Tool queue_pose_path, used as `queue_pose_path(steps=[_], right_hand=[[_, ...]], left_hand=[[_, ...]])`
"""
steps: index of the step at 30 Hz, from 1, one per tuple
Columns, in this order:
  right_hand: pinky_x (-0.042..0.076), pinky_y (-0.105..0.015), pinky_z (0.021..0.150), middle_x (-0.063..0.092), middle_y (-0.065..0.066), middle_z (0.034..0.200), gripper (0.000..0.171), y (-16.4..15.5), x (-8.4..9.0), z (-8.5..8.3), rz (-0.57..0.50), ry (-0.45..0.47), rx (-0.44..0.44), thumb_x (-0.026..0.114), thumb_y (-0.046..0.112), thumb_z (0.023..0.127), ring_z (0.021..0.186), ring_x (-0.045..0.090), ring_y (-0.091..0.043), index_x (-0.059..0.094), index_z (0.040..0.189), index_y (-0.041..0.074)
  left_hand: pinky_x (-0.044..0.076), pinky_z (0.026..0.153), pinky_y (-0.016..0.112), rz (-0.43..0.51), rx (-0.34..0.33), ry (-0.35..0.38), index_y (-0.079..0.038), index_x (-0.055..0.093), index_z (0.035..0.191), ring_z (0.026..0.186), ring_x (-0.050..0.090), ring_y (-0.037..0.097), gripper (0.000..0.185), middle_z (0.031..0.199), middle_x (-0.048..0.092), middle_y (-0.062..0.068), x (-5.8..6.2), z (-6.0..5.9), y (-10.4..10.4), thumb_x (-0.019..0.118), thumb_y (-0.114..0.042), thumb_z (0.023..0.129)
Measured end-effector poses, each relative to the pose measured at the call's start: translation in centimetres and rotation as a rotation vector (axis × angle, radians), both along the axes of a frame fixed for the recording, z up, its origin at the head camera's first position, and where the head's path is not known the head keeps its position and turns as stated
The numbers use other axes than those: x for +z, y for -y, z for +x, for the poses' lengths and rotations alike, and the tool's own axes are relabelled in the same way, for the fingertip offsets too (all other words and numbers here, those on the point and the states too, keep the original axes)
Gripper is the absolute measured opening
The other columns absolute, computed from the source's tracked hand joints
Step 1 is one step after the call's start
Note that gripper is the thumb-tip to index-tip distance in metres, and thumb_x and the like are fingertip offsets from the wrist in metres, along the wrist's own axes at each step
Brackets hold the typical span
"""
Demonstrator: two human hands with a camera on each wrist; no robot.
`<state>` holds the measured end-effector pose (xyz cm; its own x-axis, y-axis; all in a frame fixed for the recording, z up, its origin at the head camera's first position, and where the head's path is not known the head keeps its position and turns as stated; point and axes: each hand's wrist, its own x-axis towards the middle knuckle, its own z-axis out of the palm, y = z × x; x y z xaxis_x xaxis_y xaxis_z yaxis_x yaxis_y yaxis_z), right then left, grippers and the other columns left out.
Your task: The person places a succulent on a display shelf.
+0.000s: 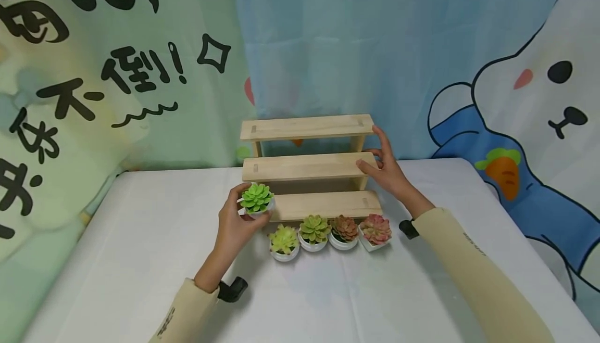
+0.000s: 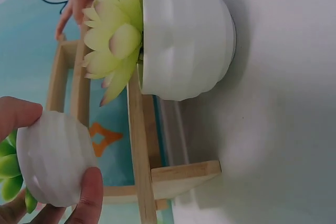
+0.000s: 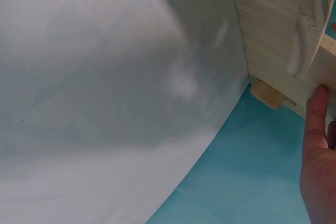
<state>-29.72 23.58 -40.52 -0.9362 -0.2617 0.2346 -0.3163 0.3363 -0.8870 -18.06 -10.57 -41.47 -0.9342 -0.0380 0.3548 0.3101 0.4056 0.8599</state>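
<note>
A three-step wooden shelf (image 1: 307,167) stands at the back of the white table (image 1: 140,259). My left hand (image 1: 239,223) grips a bright green succulent in a white pot (image 1: 256,200) just off the left end of the lowest step; the left wrist view shows fingers (image 2: 89,195) curled round that pot (image 2: 52,163). My right hand (image 1: 385,168) touches the right end of the middle step, thumb on the board's front edge and fingers straight. The right wrist view shows a finger (image 3: 316,116) against the wooden frame (image 3: 278,51).
Several potted succulents sit in a row before the shelf: yellow-green (image 1: 284,242), olive green (image 1: 314,231), brown-red (image 1: 344,230) and pink in a square pot (image 1: 375,231). A printed cloth backdrop (image 1: 422,72) hangs behind. The table edges run left and right.
</note>
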Motion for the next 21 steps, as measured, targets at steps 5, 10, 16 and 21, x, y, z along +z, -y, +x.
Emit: queue_pose_path(steps=[5,10,16,21], right_hand=[[0.046,-0.021,0.076,-0.004,-0.005,0.163,0.085,0.1,0.0,0.1,0.003,0.017,-0.007,0.055,0.013,0.100,0.124,0.046,-0.043,-0.007,0.157,0.029],[0.044,-0.022,0.076,0.000,-0.010,0.163,0.087,0.1,0.1,0.1,0.005,0.032,-0.007,0.054,0.012,0.099,0.124,0.046,-0.042,-0.009,0.157,0.029],[0.042,-0.022,0.074,-0.002,-0.010,0.163,0.086,0.6,1.0,0.9,-0.007,0.051,-0.005,0.053,0.008,0.099,0.131,0.038,-0.043,-0.009,0.157,0.024],[0.044,-0.022,0.075,0.003,-0.009,0.163,0.086,0.2,0.0,0.1,0.000,0.041,-0.017,0.054,0.013,0.100,0.126,0.045,-0.041,-0.007,0.157,0.032]], left_hand=[[0.052,0.064,0.025,-0.016,-0.012,0.006,0.004,0.046,0.133,0.100,0.060,0.036,0.066,0.122,0.056,0.024,-0.1,-0.8,-0.5,0.079,-0.004,0.076],[0.051,0.063,0.024,-0.036,-0.036,0.009,0.004,0.046,0.132,0.097,0.060,0.036,0.066,0.119,0.056,0.024,-0.4,-1.4,-0.9,0.080,-0.004,0.076],[0.051,0.065,0.024,-0.033,-0.061,0.029,0.004,0.047,0.131,0.104,0.060,0.035,0.065,0.122,0.056,0.025,-0.7,-1.8,-1.3,0.080,-0.003,0.076],[0.055,0.067,0.032,-0.037,-0.075,0.035,0.005,0.047,0.131,0.108,0.059,0.034,0.065,0.125,0.056,0.024,-0.7,-2.1,-1.7,0.080,-0.001,0.075]])
